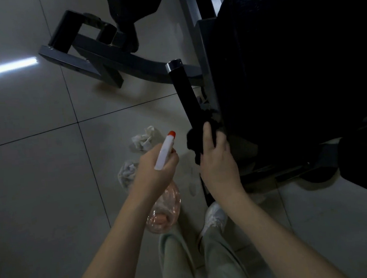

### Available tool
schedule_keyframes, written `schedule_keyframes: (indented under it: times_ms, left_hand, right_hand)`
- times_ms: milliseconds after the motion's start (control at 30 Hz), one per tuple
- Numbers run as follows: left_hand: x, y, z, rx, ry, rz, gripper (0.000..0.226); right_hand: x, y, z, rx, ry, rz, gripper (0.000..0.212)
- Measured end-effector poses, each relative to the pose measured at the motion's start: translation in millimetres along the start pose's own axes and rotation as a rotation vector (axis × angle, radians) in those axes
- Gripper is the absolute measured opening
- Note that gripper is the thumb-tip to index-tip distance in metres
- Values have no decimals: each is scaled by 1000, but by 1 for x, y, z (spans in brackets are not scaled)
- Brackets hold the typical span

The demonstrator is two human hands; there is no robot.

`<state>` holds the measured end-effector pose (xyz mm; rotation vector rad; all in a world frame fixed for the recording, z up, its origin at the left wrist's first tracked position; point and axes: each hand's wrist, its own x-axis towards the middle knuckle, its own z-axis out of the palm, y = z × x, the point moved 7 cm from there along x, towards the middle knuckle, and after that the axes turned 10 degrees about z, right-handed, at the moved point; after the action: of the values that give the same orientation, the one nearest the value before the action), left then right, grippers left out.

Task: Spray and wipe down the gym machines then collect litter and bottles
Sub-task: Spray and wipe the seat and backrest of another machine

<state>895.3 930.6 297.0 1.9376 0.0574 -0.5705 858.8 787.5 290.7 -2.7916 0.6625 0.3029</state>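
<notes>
My left hand (pixel 156 166) grips a spray bottle (pixel 163 211) with a clear pinkish body, a white trigger head and an orange nozzle tip pointing up and right. My right hand (pixel 216 158) holds a black cloth (pixel 195 141) wrapped around the lower end of a black handle bar (pixel 184 95) with a chrome cap, part of a dark gym machine. The machine's black padded seat (pixel 293 48) fills the right side. Two crumpled white paper wads (pixel 144 138) (pixel 127 170) lie on the floor just beyond my left hand.
The machine's grey steel base frame (pixel 92 57) runs across the tiled floor at the top centre, with a black pad above it. My legs in light trousers and a white shoe (pixel 213 217) stand below the hands. Open tile floor lies to the left.
</notes>
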Motion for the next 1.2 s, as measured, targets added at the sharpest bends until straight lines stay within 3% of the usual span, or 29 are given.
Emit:
schedule_keyframes:
  times_ms: [133,200,300,533,633,733,800,1000,1200]
  left_hand:
    - [-1,5,5,4,-20,49,15]
    - [-2,2,8,-18,-34,50,12]
    - [-2,-7,11,-44,-38,20,9]
    - [-4,-18,2,-125,-17,-33,8]
    - [-4,-26,-3,-180,32,-70,20]
    - [-3,-30,-7,-192,66,-78,8]
    - [-1,-31,-9,-211,88,-69,16]
    - [4,-33,-13,-249,122,-85,30]
    - [7,-39,-14,-283,135,-92,41]
  right_hand:
    - [-7,-4,-1,-17,-73,-44,84]
    - [8,-9,-2,74,-137,44,82]
    - [27,-13,-7,174,-2,115,65]
    - [12,-5,-20,128,170,-3,47]
    - [12,-12,-36,131,234,-76,48]
    - [39,-34,-31,196,79,-49,67]
    - [51,-40,-20,126,-7,25,74]
    - [58,-39,-44,-74,143,23,35]
    - [70,-51,-29,65,66,58,69]
